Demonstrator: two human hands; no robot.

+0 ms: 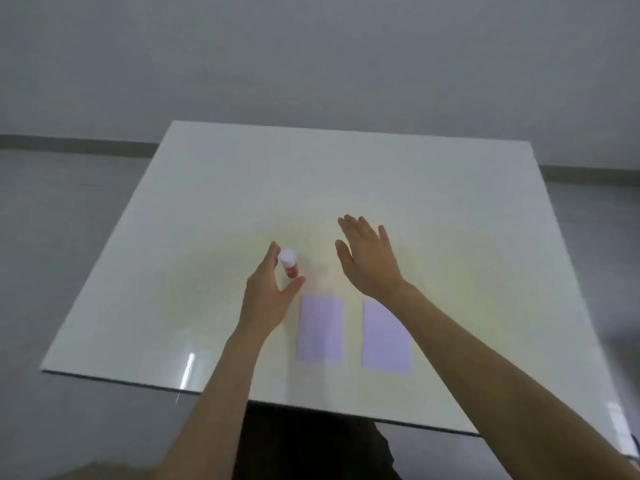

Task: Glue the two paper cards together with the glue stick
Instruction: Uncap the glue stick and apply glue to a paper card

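Nearest the camera are the two bare forearms, reaching out over the near edge of the white table. On the left, the left hand is spread open around the glue stick, fingers on its far-left side and thumb just beside its base; it has not closed on it, and I cannot tell whether skin touches it yet. The stick stands roughly upright, white cap on top, just beyond the left card. The right card lies flat just beside its twin, apart from it, its far corner hidden under the right wrist. The right hand hovers flat and open, holding nothing. The main risk is the half-closed left hand nudging the stick before it grips, tipping it so it rolls across the glossy surface. The cards are light and loose, so a passing wrist or sleeve of air could skid them out of line.
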